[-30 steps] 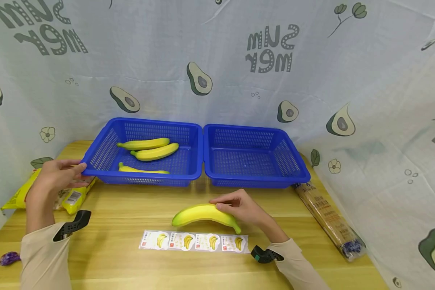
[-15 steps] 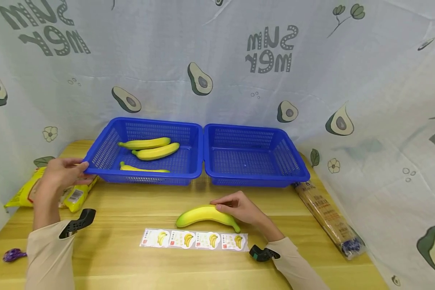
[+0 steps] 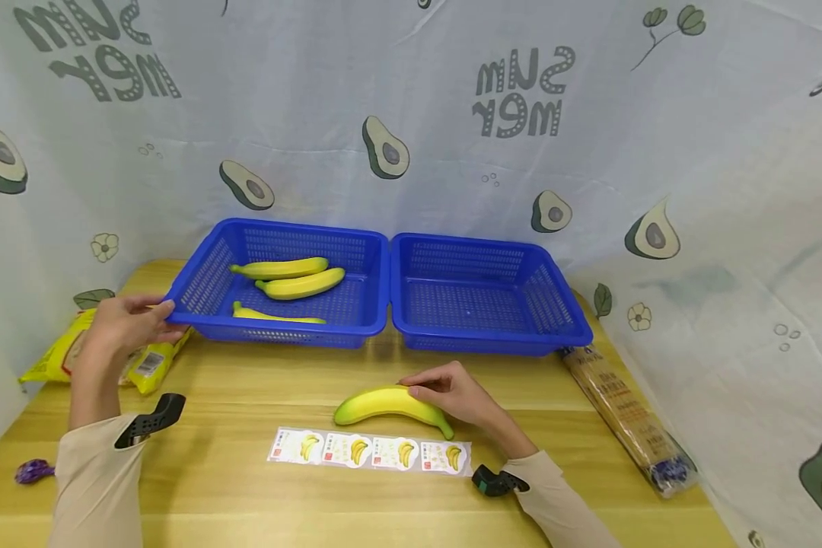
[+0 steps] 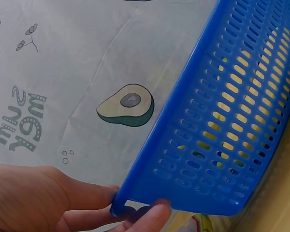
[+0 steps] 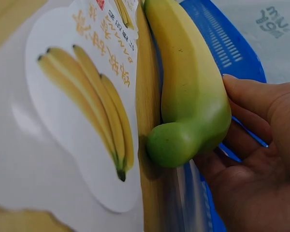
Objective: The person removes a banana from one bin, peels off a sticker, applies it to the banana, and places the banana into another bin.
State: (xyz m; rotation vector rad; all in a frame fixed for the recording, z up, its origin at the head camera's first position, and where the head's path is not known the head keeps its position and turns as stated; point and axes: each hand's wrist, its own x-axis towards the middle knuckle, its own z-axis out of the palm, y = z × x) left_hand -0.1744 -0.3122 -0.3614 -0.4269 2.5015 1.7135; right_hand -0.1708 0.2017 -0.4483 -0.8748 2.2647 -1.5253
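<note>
My left hand [image 3: 126, 323] pinches the front left corner of the left blue basket [image 3: 288, 329], thumb on the rim and fingers below it in the left wrist view. Several yellow bananas [image 3: 301, 285] lie inside that basket. In front of the baskets, my right hand [image 3: 455, 392] holds a single yellow banana [image 3: 383, 402] with green ends, thumb on the near side and fingers behind. Its green stem end [image 5: 171, 145] faces the right wrist camera. A strip of banana stickers [image 3: 372, 451] lies flat on the table just nearer to me than this banana.
A second blue basket [image 3: 489, 339] stands beside the first. Yellow packets [image 3: 154, 365] lie under and behind my left hand. A long clear-wrapped pack [image 3: 623, 415] lies at the right. A small purple object [image 3: 34, 471] sits at the left on the wooden table [image 3: 281, 510].
The head view has shifted a little. The banana's left end has swung slightly rightward in my right hand's hold. My left hand stays at the basket corner.
</note>
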